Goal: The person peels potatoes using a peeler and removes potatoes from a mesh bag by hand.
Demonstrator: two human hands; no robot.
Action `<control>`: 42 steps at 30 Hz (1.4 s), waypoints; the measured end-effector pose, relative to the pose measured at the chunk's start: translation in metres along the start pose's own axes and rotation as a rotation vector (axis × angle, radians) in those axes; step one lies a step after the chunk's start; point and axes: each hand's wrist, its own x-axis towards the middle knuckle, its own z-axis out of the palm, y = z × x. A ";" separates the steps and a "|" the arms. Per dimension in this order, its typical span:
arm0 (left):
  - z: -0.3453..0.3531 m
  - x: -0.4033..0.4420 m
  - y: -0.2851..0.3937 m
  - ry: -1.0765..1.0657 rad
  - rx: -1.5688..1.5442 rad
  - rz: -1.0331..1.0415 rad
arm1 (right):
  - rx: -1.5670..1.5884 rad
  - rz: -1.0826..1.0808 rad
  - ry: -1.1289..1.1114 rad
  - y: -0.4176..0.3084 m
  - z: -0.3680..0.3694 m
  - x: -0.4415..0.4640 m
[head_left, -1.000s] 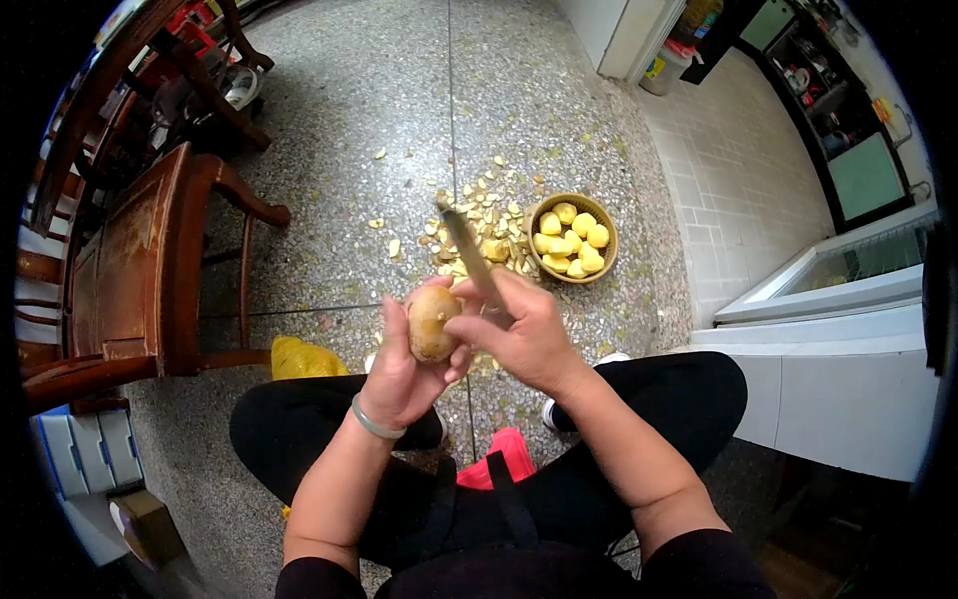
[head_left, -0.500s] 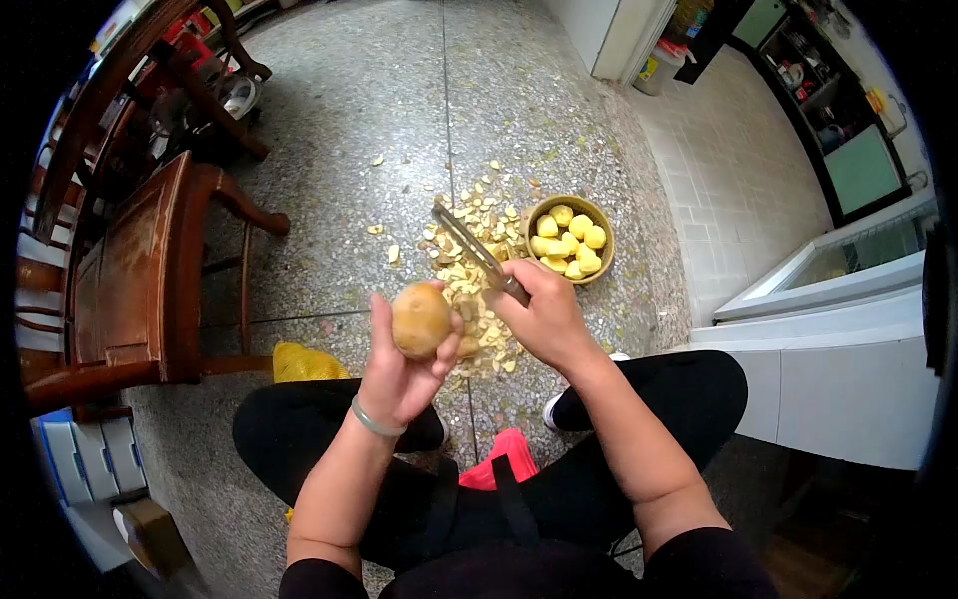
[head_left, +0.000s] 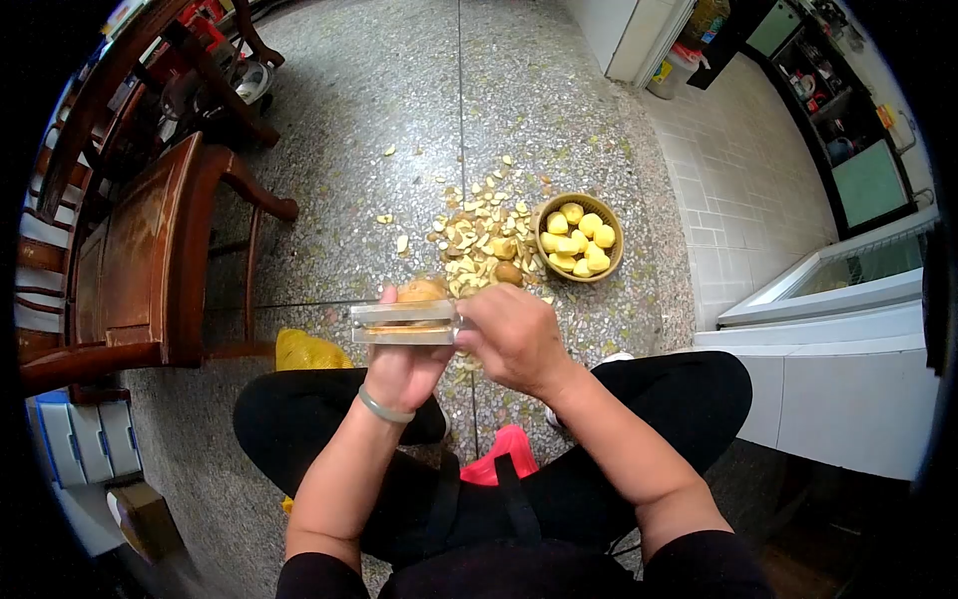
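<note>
Speckled floor point(head_left: 559, 110) fills mid-frame, and from my remote post I see the left hand point(head_left: 399, 374) cupping one brown potato point(head_left: 423, 291) left of centre, the right hand point(head_left: 514, 334) clenched on one silvery peeler point(head_left: 403, 313) in front of it. I judge the potato firm, light and slick where bared, best cradled from below; one basket point(head_left: 618, 252) right of centre holds about eleven peeled potatoes point(head_left: 579, 241), beside uncountable peelings point(head_left: 479, 215).

Head-worn view (wide, curved), facing forward and down, close above left hand point(head_left: 404, 371) and right hand point(head_left: 519, 339)
</note>
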 end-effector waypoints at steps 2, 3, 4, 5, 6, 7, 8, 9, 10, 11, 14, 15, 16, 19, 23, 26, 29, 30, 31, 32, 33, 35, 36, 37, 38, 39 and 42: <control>-0.024 0.009 0.000 -0.324 -0.096 -0.063 | 0.001 0.009 0.014 0.003 0.002 0.002; -0.019 0.006 0.002 -0.274 -0.072 -0.043 | -0.001 0.029 0.023 0.011 0.006 0.001; -0.017 0.003 0.005 -0.275 -0.071 -0.041 | -0.004 0.052 0.034 0.019 0.008 0.000; -0.016 0.001 0.006 -0.248 -0.065 -0.069 | -0.010 0.122 0.025 0.028 0.007 -0.001; -0.015 -0.001 0.008 -0.220 -0.059 -0.098 | -0.010 0.123 0.026 0.038 0.006 -0.003; -0.008 -0.008 0.009 -0.152 -0.015 -0.087 | -0.042 0.273 -0.045 0.047 0.005 -0.006; -0.005 -0.012 0.010 -0.153 -0.015 -0.088 | -0.075 0.424 -0.116 0.055 0.004 -0.009; -0.003 -0.014 0.011 -0.168 -0.012 -0.079 | -0.057 0.445 -0.085 0.054 0.000 -0.007; -0.003 -0.015 0.012 -0.183 -0.013 -0.070 | -0.060 0.443 -0.087 0.051 -0.001 -0.005; -0.009 -0.011 0.010 -0.179 -0.028 -0.066 | 0.004 0.441 -0.076 0.045 -0.002 -0.004; -0.023 -0.002 0.009 -0.292 -0.040 -0.024 | 0.086 0.372 -0.055 0.021 0.000 0.005; -0.018 -0.002 0.006 -0.197 -0.044 0.012 | 0.093 0.230 -0.028 0.013 0.002 0.006; -0.015 -0.003 0.005 -0.106 -0.049 0.045 | 0.096 0.090 0.002 0.005 0.003 0.007; -0.014 -0.005 0.005 -0.164 -0.045 0.016 | 0.019 -0.019 -0.062 -0.010 0.003 0.010; -0.029 0.004 0.000 -0.300 -0.139 -0.065 | 0.027 -0.039 -0.005 -0.001 0.006 0.009; -0.010 -0.010 0.005 -0.200 0.002 -0.096 | -0.063 0.193 0.085 0.041 0.013 -0.001; -0.004 -0.012 0.009 -0.211 0.021 -0.078 | -0.016 0.480 -0.073 0.061 -0.001 -0.008; -0.005 -0.009 0.009 -0.179 -0.004 -0.047 | -0.026 0.477 -0.084 0.054 -0.005 -0.006; -0.011 -0.004 0.008 -0.215 -0.003 -0.027 | 0.024 0.395 -0.040 0.038 -0.007 -0.001; -0.017 0.000 0.007 -0.247 0.005 -0.005 | 0.082 0.316 0.007 0.024 -0.006 0.002; -0.013 -0.003 0.006 -0.183 0.020 0.015 | 0.112 0.183 0.043 0.016 -0.003 0.004; -0.018 -0.002 0.001 -0.124 -0.013 0.007 | 0.099 0.044 0.021 0.000 0.003 0.005; 0.008 -0.011 0.004 0.064 -0.015 -0.031 | 0.056 -0.009 -0.007 -0.006 0.005 0.005; -0.006 -0.006 0.004 -0.074 -0.038 -0.054 | 0.013 -0.008 -0.022 -0.010 0.001 0.008; -0.020 -0.002 0.002 -0.212 -0.064 -0.075 | 0.013 -0.006 -0.021 -0.003 0.003 0.007; -0.017 -0.002 0.002 -0.213 -0.025 -0.100 | 0.011 0.023 0.057 0.010 0.008 0.004; -0.001 -0.013 0.002 -0.219 0.024 -0.129 | -0.061 0.206 0.092 0.044 0.002 0.000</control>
